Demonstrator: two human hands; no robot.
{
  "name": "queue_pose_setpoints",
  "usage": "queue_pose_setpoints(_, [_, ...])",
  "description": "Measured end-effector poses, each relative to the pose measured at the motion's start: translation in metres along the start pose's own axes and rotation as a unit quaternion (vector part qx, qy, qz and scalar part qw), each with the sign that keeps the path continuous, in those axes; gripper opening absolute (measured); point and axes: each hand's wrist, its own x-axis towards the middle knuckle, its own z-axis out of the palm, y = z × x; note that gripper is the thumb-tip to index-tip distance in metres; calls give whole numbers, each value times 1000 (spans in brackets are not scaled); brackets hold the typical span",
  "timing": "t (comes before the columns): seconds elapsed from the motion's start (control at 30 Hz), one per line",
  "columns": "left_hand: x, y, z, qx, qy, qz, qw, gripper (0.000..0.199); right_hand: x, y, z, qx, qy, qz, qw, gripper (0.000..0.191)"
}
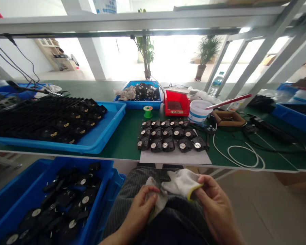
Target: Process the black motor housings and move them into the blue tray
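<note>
Over my lap, my right hand (211, 195) pinches the yellow-edged cuff of a white work glove (181, 182). The glove's fingers hang toward the left. My left hand (144, 204) is closed on a second whitish glove (160, 200), partly hidden behind the fingers. Both hands are below the front edge of the green workbench (122, 136). Beyond them, rows of small black units (165, 134), each with a round silver disc, stand on a white sheet (173, 158) at the bench edge.
Left on the bench is a blue tray (109, 127) of black parts; below it, a blue crate (105, 173) holds more units. Behind the rows stand a green spool (148, 111), a red bin (177, 102) and a white tub (200, 110). A white cable (241, 165) curls at right.
</note>
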Motion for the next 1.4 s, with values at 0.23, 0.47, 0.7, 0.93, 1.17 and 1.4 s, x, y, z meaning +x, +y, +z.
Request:
queue_pose_setpoints(0.23, [-4,27,22,268,-64,120,954,40,-11,32,7,-153,8,-51,987,31])
queue_pose_setpoints(0.47, [12,26,31,414,-9,144,899,56,-4,42,5,-190,25,-80,978,29])
queue_pose_setpoints(0.7, [14,27,28,433,3,148,889,30,-9,56,-5,-182,-1,-67,981,39])
queue_pose_setpoints(0.93, [19,26,32,426,2,138,894,31,-13,53,-6,-242,-67,-164,954,42])
queue_pose_setpoints(1.17, [29,25,30,324,4,155,933,34,-18,16,5,-315,-137,-509,789,35])
queue_pose_setpoints(1.4, [28,26,29,190,24,162,968,42,1,32,20,-372,-183,-463,784,36])
